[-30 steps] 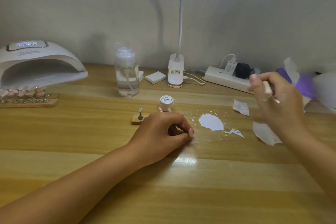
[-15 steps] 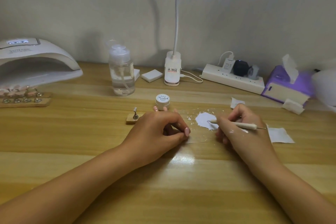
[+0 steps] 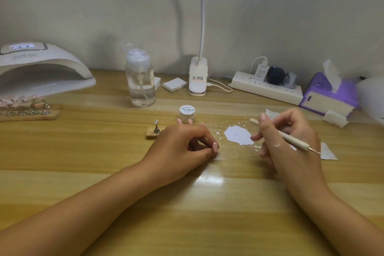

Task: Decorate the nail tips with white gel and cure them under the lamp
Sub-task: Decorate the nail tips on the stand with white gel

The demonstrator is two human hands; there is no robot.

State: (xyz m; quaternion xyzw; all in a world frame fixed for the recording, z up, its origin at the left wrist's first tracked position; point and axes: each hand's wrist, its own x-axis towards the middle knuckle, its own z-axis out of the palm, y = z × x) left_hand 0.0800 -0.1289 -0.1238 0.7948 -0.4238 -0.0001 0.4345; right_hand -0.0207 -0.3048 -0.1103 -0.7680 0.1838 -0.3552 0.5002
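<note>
The right hand (image 3: 291, 143) is pinching a slim cream dotting pen (image 3: 287, 137), its metal tip pointing right. The left hand (image 3: 182, 147) is resting curled at centre frame, fingers pressed together on the glossy wooden table (image 3: 187, 214); what it holds is hidden. Between them, a smeared white gel patch (image 3: 239, 135) is lying. Just behind, a small round white jar (image 3: 187, 112) is reading "Painted". Upper left, the white domed curing lamp (image 3: 41, 70) marked "SUN" is sheltering pink nail tips on a wooden stand (image 3: 27, 110).
</note>
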